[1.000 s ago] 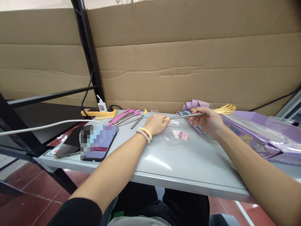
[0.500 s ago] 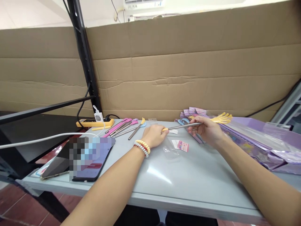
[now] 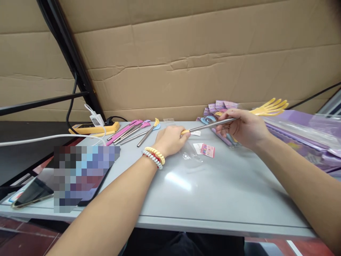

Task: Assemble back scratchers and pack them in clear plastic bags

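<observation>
Both my hands hold a telescopic back scratcher (image 3: 213,124) with a metal rod and a yellow hand-shaped head (image 3: 270,106) just above the grey table (image 3: 202,188). My left hand (image 3: 170,139), with bead bracelets on the wrist, grips its yellow handle end. My right hand (image 3: 243,128) is closed around the rod nearer the head. Under the rod lie a small clear plastic bag (image 3: 190,155) and a pink printed card (image 3: 205,149).
Several more scratchers (image 3: 133,131) in pink, blue and yellow lie at the back left beside a yellow power strip (image 3: 93,128) with a white charger. A phone and tablet (image 3: 66,177) sit at the left edge. Purple packaging (image 3: 306,138) fills the right. Cardboard walls the back.
The view has tilted down and shifted closer to the table. My hands keep the same grip on the scratcher, which now slopes slightly more upward to the right.
</observation>
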{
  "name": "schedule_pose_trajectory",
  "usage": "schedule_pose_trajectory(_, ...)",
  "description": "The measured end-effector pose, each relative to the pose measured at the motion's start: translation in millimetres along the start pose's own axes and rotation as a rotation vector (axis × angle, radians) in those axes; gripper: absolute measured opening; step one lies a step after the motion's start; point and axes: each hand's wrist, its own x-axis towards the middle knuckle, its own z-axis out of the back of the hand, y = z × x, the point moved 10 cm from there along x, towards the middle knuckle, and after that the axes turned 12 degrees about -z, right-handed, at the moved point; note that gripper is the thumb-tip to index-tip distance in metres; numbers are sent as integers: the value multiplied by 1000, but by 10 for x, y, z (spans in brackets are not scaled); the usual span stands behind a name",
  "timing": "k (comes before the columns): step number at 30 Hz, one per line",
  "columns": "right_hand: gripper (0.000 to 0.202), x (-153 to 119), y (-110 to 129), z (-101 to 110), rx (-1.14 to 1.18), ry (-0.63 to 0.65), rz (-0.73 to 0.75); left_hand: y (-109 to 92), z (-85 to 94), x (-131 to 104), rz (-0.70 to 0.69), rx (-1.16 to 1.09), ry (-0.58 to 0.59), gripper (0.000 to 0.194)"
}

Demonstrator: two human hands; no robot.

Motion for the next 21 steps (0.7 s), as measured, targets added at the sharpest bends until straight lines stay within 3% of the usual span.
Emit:
schedule_pose_trajectory(16,15,-6,-17,-26,-13,8,-8,-27,18,-17,14,34,11,34)
schedule_pose_trajectory(21,14,-3,-57,-36,23,9,-37,19,13,-55,79,22,8,28)
